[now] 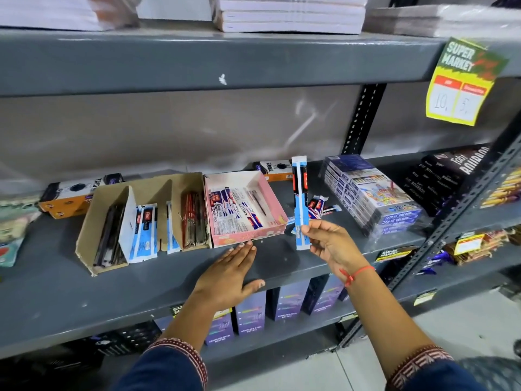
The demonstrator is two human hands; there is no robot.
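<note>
My right hand [328,244] pinches the lower end of a long blue and white pen packet [300,198], which stands upright above the grey shelf [141,283]. My left hand [228,275] lies flat on the shelf with straight fingers, its fingertips touching the front wall of a pink open box [277,214] that holds several similar packets. A few loose packets [318,207] lie on the shelf behind the held one.
A brown cardboard tray [97,221] with pen packets stands left of the pink box. Stacked crayon boxes [375,196] sit to the right, dark biscuit packs [451,176] further right. A yellow price tag [462,83] hangs from the upper shelf. Purple boxes [251,311] stand on the shelf below.
</note>
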